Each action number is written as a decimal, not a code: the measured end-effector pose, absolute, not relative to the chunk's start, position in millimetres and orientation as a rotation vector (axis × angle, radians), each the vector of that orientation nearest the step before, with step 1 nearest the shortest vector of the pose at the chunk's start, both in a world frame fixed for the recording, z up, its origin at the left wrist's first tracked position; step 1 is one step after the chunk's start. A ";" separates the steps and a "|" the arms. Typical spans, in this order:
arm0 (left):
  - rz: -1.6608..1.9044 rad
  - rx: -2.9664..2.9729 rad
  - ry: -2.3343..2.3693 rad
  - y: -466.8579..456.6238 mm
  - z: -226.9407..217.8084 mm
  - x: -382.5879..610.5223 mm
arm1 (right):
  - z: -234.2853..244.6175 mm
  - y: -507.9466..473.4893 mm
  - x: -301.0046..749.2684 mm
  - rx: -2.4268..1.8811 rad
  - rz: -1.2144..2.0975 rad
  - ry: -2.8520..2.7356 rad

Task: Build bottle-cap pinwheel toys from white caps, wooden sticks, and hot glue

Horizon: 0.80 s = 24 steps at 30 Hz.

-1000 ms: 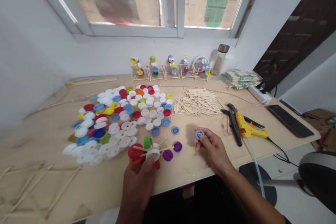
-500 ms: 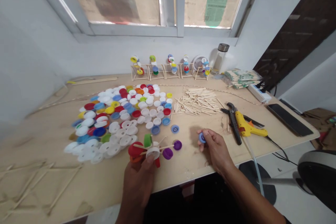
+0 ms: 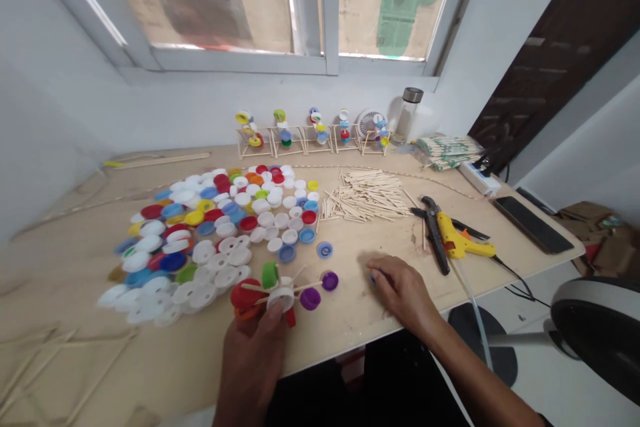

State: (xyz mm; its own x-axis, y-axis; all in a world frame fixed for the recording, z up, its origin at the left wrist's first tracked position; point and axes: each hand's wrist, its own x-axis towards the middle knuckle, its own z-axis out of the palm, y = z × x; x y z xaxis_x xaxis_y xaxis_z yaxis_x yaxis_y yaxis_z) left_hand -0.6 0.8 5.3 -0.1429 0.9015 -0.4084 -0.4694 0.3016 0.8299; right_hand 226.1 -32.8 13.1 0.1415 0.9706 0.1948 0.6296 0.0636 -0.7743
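My left hand [image 3: 253, 360] grips a wheel of bottle caps on thin sticks [image 3: 280, 287], with red, green, white and purple caps at the stick ends, held just above the wooden table [image 3: 350, 320]. My right hand [image 3: 403, 290] rests palm down on the table to the right of it, fingers curled over a small blue cap [image 3: 373, 275] of which only a sliver shows. A single blue cap [image 3: 325, 250] lies between the two hands, farther back.
A wide spread of coloured and white bottle caps [image 3: 210, 233] covers the table's left middle. A pile of short sticks [image 3: 367, 195], black pliers [image 3: 434, 230] and a yellow glue gun [image 3: 463, 245] lie right. Several cap models [image 3: 310, 130], a bottle [image 3: 406, 113] and a phone [image 3: 533, 223] sit farther back.
My right hand has lowered from a raised pinch to lie flat on the table, with the blue cap now almost hidden under its fingers. The view has shifted slightly.
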 end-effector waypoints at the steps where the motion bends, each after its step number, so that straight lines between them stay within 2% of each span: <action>1: 1.263 0.489 1.202 0.7 5.6 -0.6 | 13.5 -32.7 226.6 -1.642 0.524 -1.595; 5: 1.259 0.457 1.197 -0.3 10.3 0.4 | 19.9 -35.9 246.8 -1.659 0.322 -1.644; 11: 1.260 0.425 1.212 0.9 13.4 2.3 | 30.2 -57.3 338.3 -1.901 -0.262 -1.675; 14: 1.282 0.454 1.161 1.1 12.7 3.6 | 25.6 -69.2 381.5 -2.042 -0.453 -1.826; 20: 1.281 0.576 1.139 -0.2 10.8 3.7 | 3.5 -68.3 417.1 -2.187 -0.644 -2.057; 24: 1.297 0.589 1.135 -0.7 13.0 5.1 | 0.1 -59.1 423.7 -2.148 -0.655 -2.137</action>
